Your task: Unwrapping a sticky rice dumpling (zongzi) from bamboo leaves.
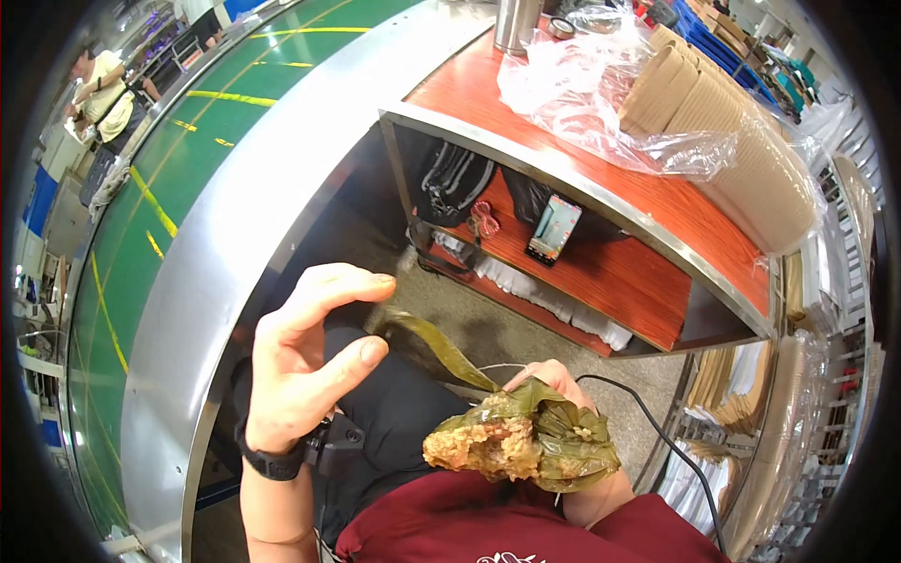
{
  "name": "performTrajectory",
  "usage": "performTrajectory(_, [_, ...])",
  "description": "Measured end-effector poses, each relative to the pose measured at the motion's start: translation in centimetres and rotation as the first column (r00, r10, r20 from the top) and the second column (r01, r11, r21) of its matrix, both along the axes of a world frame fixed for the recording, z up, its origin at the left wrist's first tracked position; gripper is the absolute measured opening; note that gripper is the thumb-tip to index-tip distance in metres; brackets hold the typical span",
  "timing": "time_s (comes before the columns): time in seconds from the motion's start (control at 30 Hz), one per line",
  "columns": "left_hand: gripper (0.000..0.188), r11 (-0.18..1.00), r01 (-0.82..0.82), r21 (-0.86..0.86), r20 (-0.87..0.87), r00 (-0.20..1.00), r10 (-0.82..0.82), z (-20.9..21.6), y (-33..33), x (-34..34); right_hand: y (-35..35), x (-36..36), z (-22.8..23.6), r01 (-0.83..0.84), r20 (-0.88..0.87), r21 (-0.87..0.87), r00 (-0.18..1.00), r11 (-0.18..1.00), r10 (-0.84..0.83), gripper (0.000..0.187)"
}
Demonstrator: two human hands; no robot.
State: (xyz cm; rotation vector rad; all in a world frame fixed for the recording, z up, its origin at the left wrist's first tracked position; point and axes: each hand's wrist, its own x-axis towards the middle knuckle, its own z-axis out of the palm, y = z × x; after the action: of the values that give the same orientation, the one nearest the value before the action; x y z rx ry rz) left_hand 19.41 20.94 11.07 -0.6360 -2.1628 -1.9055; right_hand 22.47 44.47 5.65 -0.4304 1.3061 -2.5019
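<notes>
A green floor with yellow lines (141, 235) curves past a steel-edged wooden bench (582, 178) that carries stacked paper cups (723, 113) in clear plastic wrap; a phone (553, 228) stands on its lower shelf. Close in, the right hand (554, 394) cups a half-unwrapped rice dumpling (507, 436) above the lap, its long leaf strip (436, 342) trailing up to the left hand (305, 361), fingers spread wide, fingertip at the leaf's end.

Counted: 2 hands, left hand (305, 361) & right hand (554, 385); 1 leaf-wrapped rice dumpling (521, 436); 1 loose leaf strip (441, 347); 1 wristwatch (272, 462); 1 phone (554, 228) on shelf; 1 steel flask (514, 23); approx. 3 stacks of paper cups (723, 122), exact no. not clear.
</notes>
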Motion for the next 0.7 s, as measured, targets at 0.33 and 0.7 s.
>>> performTrajectory(0.33, [0.033, 0.872, 0.191, -0.451, 0.048, 0.981, -0.190, 5.9, 3.1, 1.2, 1.5, -1.0, -0.9, -0.319, 0.085, 0.061, 0.946, 0.946, 0.313, 0.025])
performTrajectory(0.7, [0.025, 0.709, 0.199, -0.677, 0.074, 0.976, -0.203, 6.2, 4.3, 0.7, 1.7, -1.1, -1.6, -0.315, -0.004, 0.223, 0.946, 0.923, 0.324, 0.023])
